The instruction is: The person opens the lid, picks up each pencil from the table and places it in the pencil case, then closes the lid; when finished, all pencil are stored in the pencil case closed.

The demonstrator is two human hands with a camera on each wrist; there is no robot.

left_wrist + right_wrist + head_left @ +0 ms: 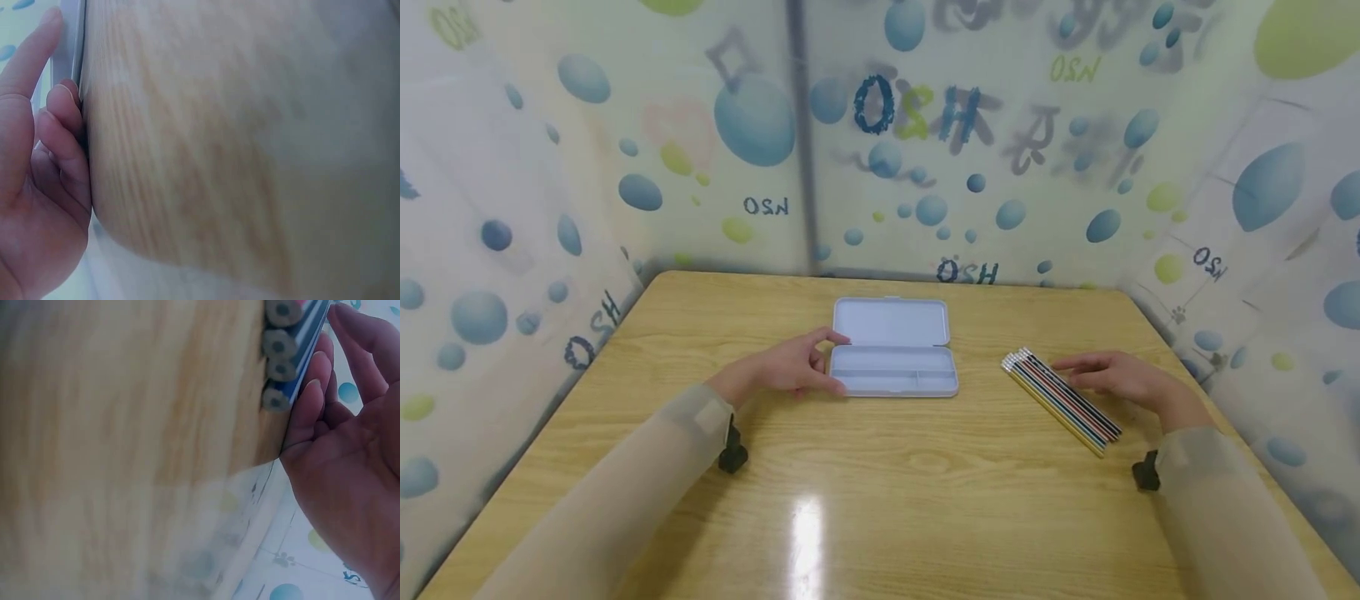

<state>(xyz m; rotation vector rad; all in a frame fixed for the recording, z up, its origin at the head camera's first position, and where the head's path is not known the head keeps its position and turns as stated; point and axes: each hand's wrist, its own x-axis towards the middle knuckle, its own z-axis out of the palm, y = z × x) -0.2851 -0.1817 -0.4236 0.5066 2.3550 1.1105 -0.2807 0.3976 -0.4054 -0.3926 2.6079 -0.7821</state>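
Note:
A pale blue pencil case (892,383) lies with its lid (891,322) raised at the far middle of the table, its compartments bare. My left hand (793,363) holds its left end, thumb at the front corner and index finger near the hinge; the other fingers are bent in, as the left wrist view shows. To the right, a bundle of several pencils (1062,402) lies slanted on the wood. My right hand (1116,379) rests beside it with loosely bent fingers, fingertips right at the outer pencils. Blunt pencil ends (279,344) show close up in the right wrist view.
The wooden table (880,483) runs back to walls covered with a drop-patterned sheet (925,167) behind and on both sides. A dark wrist mount (733,450) sits under the left sleeve, another (1146,472) under the right.

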